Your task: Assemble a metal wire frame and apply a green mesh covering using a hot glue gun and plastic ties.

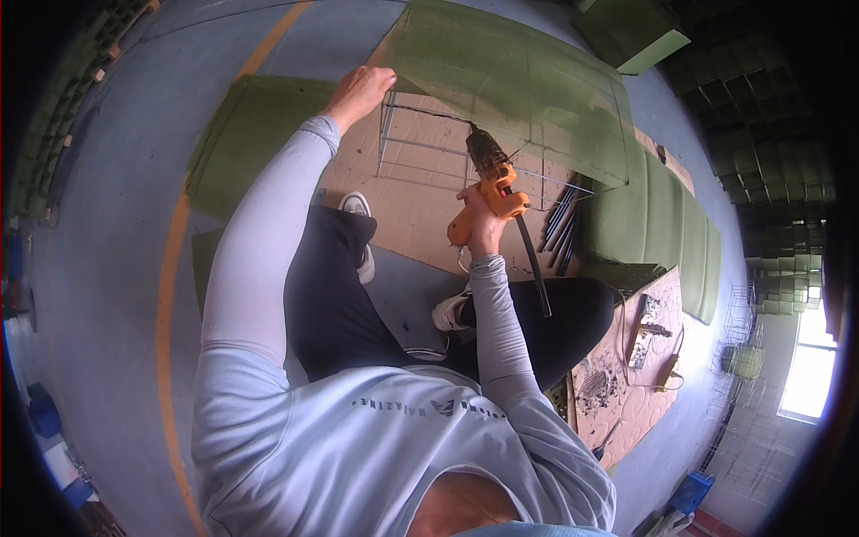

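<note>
My right hand [484,225] is wrapped round the handle of an orange glue gun [504,192]. Its dark, crusted nozzle touches or nearly touches a wire frame [428,146], along a black line of glue. A long black glue stick [534,268] sticks out of the gun's back toward my knee. Green mesh [528,85] is draped over the frame and hides its far side. At the frame's near left corner, my left hand [360,92] pinches the mesh edge; the fingertips are partly hidden.
Several black glue sticks [561,224] lie on the cardboard [416,210] under the frame. Green mesh panels [259,134] rest on the floor at left and in a stack [658,228] at right. A power strip [641,333] lies on a stained board [617,385] beside my right knee.
</note>
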A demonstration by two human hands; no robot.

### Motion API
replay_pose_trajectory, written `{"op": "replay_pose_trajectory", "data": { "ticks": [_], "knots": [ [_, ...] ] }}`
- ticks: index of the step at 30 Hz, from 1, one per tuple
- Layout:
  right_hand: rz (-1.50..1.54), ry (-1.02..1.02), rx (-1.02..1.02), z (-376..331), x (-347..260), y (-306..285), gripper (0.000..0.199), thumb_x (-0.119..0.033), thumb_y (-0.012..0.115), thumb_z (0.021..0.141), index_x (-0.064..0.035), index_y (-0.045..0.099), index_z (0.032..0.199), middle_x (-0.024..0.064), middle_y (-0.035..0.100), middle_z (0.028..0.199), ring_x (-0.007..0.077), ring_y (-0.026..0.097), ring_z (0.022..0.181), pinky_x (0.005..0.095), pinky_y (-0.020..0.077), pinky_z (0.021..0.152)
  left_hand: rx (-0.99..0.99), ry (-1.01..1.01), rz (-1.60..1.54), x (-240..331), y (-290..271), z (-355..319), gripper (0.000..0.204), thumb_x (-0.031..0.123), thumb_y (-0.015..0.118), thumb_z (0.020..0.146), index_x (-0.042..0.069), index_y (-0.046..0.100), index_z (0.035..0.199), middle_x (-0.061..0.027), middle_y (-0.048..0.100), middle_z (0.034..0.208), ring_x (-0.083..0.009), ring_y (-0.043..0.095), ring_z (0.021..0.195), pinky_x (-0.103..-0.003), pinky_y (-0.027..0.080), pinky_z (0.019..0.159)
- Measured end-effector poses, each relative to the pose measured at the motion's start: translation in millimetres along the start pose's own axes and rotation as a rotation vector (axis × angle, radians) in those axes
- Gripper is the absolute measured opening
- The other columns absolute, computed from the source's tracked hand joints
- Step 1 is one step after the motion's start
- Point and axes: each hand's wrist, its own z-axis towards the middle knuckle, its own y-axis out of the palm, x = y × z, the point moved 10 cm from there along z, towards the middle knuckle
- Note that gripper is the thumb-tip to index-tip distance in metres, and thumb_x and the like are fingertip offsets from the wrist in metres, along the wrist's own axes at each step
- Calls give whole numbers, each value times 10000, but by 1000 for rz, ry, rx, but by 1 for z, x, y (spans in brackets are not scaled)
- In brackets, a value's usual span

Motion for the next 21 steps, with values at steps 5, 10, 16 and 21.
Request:
{"op": "replay_pose_trajectory", "data": {
  "ticks": [5, 10, 16, 21],
  "knots": [
    [-22, 4, 1, -1, -5, -7, 125, -31, 642, 699, -54, 556, 786, -9, 546, 751, 112, 521, 694, 266, 426, 632, 3, -39, -6, -3, 1, 2, 240, 229, 477, 936, 46, 596, 837, -188, 619, 747, -391, 596, 752, -467, 459, 680],
    [7, 16, 28, -1, -3, -12, 113, -41, 640, 710, -54, 566, 795, -4, 556, 756, 118, 530, 697, 265, 427, 631, -20, -58, 34, -5, 2, 4, 250, 238, 473, 944, 44, 597, 848, -178, 631, 759, -382, 603, 768, -460, 461, 688],
    [-38, 1, -11, -1, 4, 0, 130, -18, 642, 699, -57, 559, 791, -2, 538, 728, 117, 531, 682, 259, 432, 616, -43, -75, 97, 0, 6, 4, 255, 251, 471, 950, 50, 606, 870, -158, 645, 768, -368, 609, 791, -452, 461, 700],
    [-61, -11, -45, 2, 3, 13, 134, -22, 642, 705, -49, 557, 805, 5, 548, 722, 120, 537, 683, 260, 434, 616, -4, -45, 44, -1, 4, 3, 248, 244, 478, 939, 45, 569, 824, -192, 609, 747, -390, 590, 746, -477, 456, 674]
  ]
}}
